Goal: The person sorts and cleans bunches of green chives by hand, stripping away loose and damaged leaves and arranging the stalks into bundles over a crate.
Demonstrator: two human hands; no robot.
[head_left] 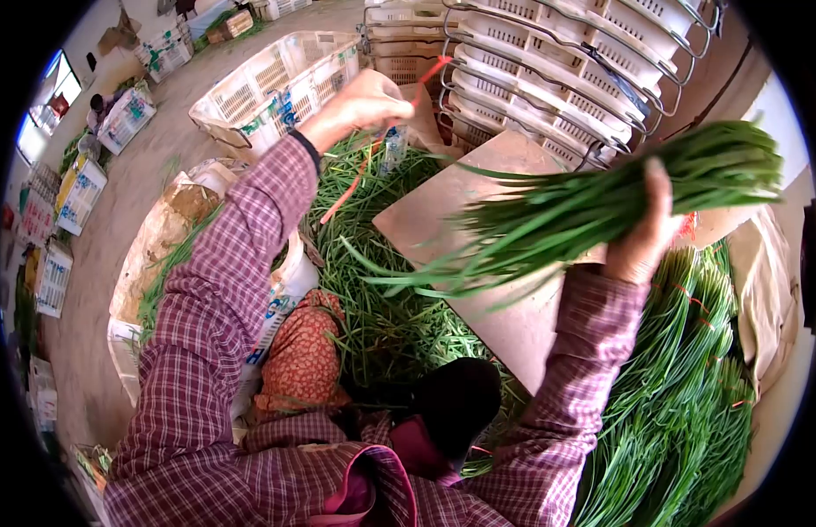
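My left hand (368, 104) is raised and closed, pinching a thin red tie (359, 182) whose ends stick out above and below the fingers. Wrapped round a thick bunch of long green chives (548, 202), my right hand (647, 230) holds it up over a tan board (511, 327). The bunch lies nearly level, its loose tips fanning out to the left. Under the board and around my knees spreads a heap of loose chives (395, 303). Bunches bound with red ties (671, 395) are piled on my right, below the right forearm.
Stacked white plastic crates (531, 83) with metal handles stand behind the board. Another white crate (316, 88) sits beyond my left hand. To my left is a lined crate (131, 290) with some greens in it. More crates (81, 195) line the floor (149, 198) farther left.
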